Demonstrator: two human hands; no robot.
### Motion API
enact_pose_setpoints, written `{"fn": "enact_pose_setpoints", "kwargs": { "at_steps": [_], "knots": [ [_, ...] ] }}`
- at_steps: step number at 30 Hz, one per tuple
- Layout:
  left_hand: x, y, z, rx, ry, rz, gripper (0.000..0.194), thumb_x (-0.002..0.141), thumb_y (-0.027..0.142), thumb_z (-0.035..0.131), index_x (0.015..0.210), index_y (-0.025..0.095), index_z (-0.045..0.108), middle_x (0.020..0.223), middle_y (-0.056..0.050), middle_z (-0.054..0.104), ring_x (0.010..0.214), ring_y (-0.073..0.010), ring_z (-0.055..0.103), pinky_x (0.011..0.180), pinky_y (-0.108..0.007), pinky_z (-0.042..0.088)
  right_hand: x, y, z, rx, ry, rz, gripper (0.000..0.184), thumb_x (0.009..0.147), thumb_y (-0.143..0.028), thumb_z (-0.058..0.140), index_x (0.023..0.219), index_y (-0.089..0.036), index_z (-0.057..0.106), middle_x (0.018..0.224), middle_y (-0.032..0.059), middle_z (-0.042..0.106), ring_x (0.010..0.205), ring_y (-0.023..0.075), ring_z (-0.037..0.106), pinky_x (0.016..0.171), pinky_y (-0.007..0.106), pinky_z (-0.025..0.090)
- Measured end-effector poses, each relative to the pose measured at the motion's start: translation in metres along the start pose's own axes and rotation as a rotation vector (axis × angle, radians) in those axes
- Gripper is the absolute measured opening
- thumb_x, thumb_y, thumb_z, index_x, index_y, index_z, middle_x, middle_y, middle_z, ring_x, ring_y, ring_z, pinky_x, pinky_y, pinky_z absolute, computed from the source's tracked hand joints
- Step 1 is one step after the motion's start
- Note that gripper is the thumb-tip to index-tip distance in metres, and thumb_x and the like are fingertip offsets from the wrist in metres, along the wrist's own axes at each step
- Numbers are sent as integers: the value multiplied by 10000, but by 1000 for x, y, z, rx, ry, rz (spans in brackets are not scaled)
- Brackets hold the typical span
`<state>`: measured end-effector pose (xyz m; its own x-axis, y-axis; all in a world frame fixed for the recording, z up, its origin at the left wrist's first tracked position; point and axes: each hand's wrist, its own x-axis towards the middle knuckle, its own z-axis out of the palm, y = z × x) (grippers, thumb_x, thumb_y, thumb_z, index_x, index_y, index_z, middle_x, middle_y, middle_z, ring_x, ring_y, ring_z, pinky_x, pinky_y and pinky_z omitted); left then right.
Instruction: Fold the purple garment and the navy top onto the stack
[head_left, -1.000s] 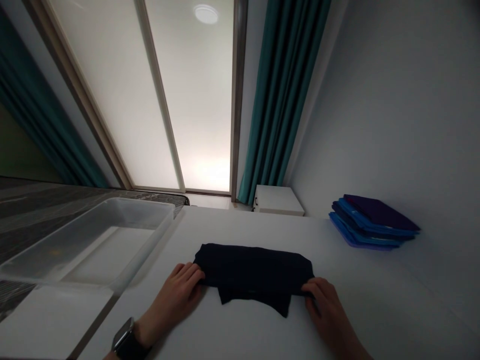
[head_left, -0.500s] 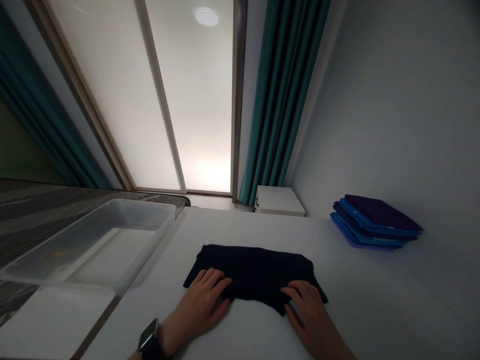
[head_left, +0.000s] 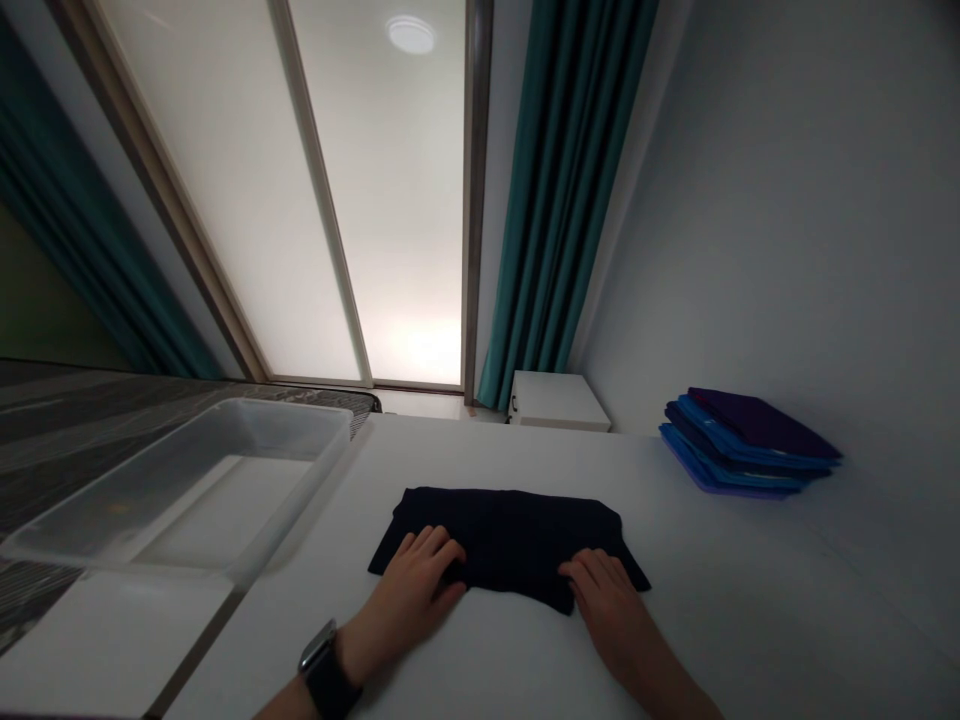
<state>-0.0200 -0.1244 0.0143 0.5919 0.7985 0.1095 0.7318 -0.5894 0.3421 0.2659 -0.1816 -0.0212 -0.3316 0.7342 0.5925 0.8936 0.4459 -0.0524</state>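
A dark navy folded cloth (head_left: 510,535) lies flat on the white table (head_left: 525,660) in front of me. My left hand (head_left: 409,595), with a watch on its wrist, rests on the cloth's near left edge, fingers stretched out flat. On the near right edge rests my right hand (head_left: 607,600), its fingers also flat and apart. Neither hand grips the cloth; both press down on it.
A clear plastic bin (head_left: 187,490) stands to the left of the table. A stack of folded blue and purple cloths (head_left: 746,440) lies at the far right by the wall. A small white cabinet (head_left: 559,400) and teal curtains (head_left: 555,200) stand beyond the table.
Both hands moved inward from the cloth's side edges onto its near edge, and the near flap was folded over. In the last half second the hands barely shifted.
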Motion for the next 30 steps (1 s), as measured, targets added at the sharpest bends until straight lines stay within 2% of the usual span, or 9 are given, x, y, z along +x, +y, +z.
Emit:
{"fn": "enact_pose_setpoints", "kwargs": {
  "at_steps": [7,13,17,20,25,30],
  "knots": [
    [1,-1,3,-11,20,9,102,866,186,559,961,222,569,989,-29,580,934,-223,543,794,-354,382,15,2,-17,110,41,37,220,960,-126,380,943,-209,583,843,52,595,749,178,580,680,310,467],
    [0,-5,6,45,35,82,89,878,170,577,951,220,573,979,-30,581,910,-220,542,789,-356,386,8,-5,-23,131,36,-60,211,945,-70,392,978,-193,561,832,45,584,753,169,574,696,306,463],
    [0,-8,5,101,92,192,67,902,153,549,940,206,563,1010,-41,601,919,-217,548,815,-366,401,-4,-11,-20,82,-15,-77,254,913,-39,367,940,-204,557,791,32,583,737,179,581,712,322,455],
    [1,-9,1,122,113,288,65,923,148,515,943,198,550,1032,-50,613,939,-213,566,840,-369,423,-9,-15,-14,65,-52,-38,247,891,-46,369,927,-214,546,806,36,595,750,188,590,727,332,457],
    [-2,-9,0,287,142,418,83,901,125,521,938,194,548,993,-60,626,960,-239,587,937,-443,430,-11,-19,-3,-13,-4,9,301,810,21,355,876,-220,524,765,26,577,711,195,574,695,332,431],
    [-9,-6,7,335,133,415,145,828,75,564,910,192,542,993,-66,627,1052,-268,592,986,-440,456,-12,-18,-1,-23,-68,41,327,713,49,411,857,-224,520,792,26,567,743,209,559,681,326,423]
  ]
}}
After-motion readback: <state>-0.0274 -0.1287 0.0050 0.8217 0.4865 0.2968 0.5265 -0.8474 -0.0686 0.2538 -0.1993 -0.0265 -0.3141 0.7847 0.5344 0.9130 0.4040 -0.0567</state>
